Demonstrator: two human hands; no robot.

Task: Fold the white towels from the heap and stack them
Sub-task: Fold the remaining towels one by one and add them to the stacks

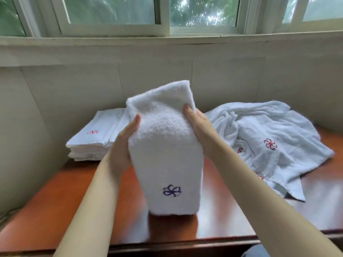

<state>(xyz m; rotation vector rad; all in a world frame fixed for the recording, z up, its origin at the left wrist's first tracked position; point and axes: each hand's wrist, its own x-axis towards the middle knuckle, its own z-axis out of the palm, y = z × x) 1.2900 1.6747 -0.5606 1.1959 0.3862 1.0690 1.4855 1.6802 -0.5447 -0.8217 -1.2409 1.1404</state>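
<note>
Towel in hand: a folded white terry towel (pixel 163 145) with a blue flower emblem near its lower end, held steeply tilted over the middle of the desk, upper end leaning away towards the wall.
Lower edge: close over the desk front; whether it touches the wood cannot be told.
Left hand (pixel 121 147): clamped on the towel's left side, palm against the cloth, thumb laid on the front; fingers hidden behind.
Right hand (pixel 201 128): grips the right side higher up, thumb on the front; fingers out of sight.
Hands together or apart: apart, the towel's width between them.
Stack: a stack of folded white towels (pixel 92 140) at the back left by the wall, red emblem on top; its right edge is hidden by the held towel and left hand.
Heap: a heap of crumpled white towels (pixel 269 138) with red emblems on the right, spilling towards the front.
Desk: a glossy reddish-brown wooden desk (pixel 55 191) carries both piles.
Behind: pale panelled wall (pixel 74 86) under a white-framed window (pixel 167 15).
</note>
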